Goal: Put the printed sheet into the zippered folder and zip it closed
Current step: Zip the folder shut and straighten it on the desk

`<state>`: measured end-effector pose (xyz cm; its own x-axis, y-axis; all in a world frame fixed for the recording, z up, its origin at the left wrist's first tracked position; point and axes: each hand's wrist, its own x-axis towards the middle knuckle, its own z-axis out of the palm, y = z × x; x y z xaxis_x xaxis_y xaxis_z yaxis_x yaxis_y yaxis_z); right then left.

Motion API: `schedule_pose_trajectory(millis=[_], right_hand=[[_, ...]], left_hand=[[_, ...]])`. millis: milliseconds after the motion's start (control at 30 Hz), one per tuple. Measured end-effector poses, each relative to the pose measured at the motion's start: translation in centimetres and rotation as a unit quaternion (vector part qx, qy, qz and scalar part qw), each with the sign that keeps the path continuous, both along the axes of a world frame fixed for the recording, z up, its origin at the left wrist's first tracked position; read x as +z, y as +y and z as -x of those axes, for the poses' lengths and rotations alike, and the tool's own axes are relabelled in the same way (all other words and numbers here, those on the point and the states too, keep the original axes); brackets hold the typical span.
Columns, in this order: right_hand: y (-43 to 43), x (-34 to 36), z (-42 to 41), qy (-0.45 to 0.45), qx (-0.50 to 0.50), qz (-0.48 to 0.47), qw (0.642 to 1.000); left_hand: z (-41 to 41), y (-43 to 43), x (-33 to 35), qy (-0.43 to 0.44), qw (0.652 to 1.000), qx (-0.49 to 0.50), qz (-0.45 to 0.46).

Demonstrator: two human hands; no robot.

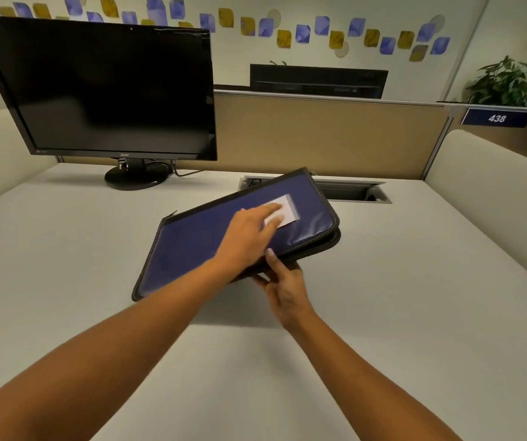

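Note:
A dark blue zippered folder (192, 243) with black edging and a white label pocket lies on the white desk (97, 281), its right side raised off the surface. My left hand (249, 230) rests flat on the folder's top cover, fingers spread toward the label. My right hand (284, 284) grips the folder's near right edge, thumb on top and fingers underneath. No printed sheet shows anywhere; I cannot tell whether one is inside the folder.
A black monitor (106, 90) on a round stand stands at the back left. A recessed cable tray (351, 190) sits in the desk behind the folder. A tan partition (319, 135) closes the back, with cream side panels left and right.

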<state>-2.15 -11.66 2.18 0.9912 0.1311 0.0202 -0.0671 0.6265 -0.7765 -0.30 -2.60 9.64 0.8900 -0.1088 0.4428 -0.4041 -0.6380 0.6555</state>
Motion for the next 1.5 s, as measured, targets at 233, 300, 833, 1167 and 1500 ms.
schedule_pose_trajectory(millis=[233, 300, 833, 1167, 1500], right_hand=[[-4.9, 1.6, -2.9, 0.006, -0.043, 0.015, 0.999], [-6.1, 2.4, -3.8, 0.02, -0.067, 0.008, 0.998], [-8.3, 5.3, -8.3, 0.024, -0.139, 0.337, 0.931], [-8.2, -0.5, -6.1, 0.026, -0.094, 0.476, 0.874], [-7.7, -2.3, -6.1, 0.059, -0.122, 0.512, 0.848]], left_hand=[[-3.8, 7.1, 0.6, 0.093, 0.983, 0.141, 0.075], [-4.6, 8.5, 0.7, 0.11, 0.978, 0.168, 0.058], [-3.6, 10.6, -4.9, 0.237, 0.898, 0.128, 0.347], [-4.6, 10.0, -8.4, 0.251, 0.862, 0.226, 0.378], [-5.5, 9.3, -10.2, 0.25, 0.941, 0.177, 0.141]])
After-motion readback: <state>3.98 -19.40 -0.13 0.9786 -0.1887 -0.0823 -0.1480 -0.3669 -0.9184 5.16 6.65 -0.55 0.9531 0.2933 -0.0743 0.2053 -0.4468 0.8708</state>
